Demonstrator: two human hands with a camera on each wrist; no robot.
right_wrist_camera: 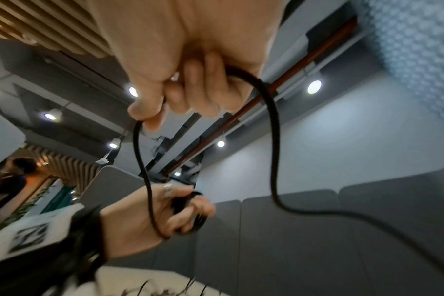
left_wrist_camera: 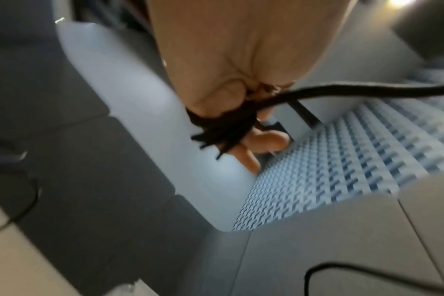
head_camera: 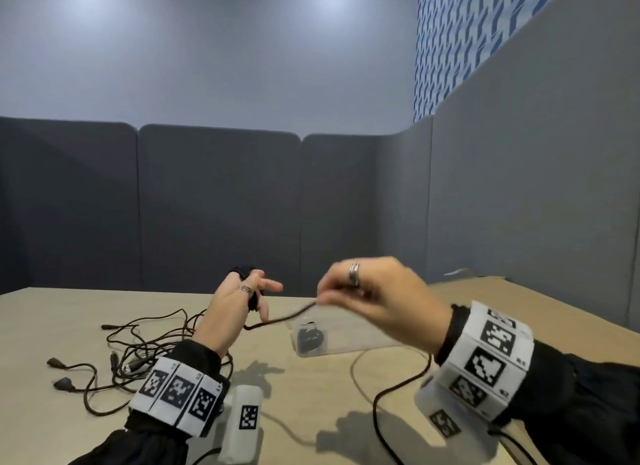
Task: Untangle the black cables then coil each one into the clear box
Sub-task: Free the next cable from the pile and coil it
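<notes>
My left hand (head_camera: 254, 293) is raised above the table and holds a small coil of black cable (head_camera: 252, 300) wound round its fingers. In the left wrist view the coil (left_wrist_camera: 223, 128) sits below the palm. From it the cable (head_camera: 284, 317) runs right to my right hand (head_camera: 329, 296), which pinches it between thumb and fingers (right_wrist_camera: 150, 114). The slack (head_camera: 391, 388) hangs from that hand down to the table. The clear box (head_camera: 349, 340) lies on the table below my hands, with one coiled black cable (head_camera: 308, 338) inside. In the right wrist view my left hand (right_wrist_camera: 180, 210) shows below with the coil.
A tangle of black cables (head_camera: 135, 350) with several plugs lies on the wooden table (head_camera: 311, 395) at the left. Grey partition panels (head_camera: 221, 208) close off the back and right. A person (right_wrist_camera: 15, 176) stands far off in the right wrist view.
</notes>
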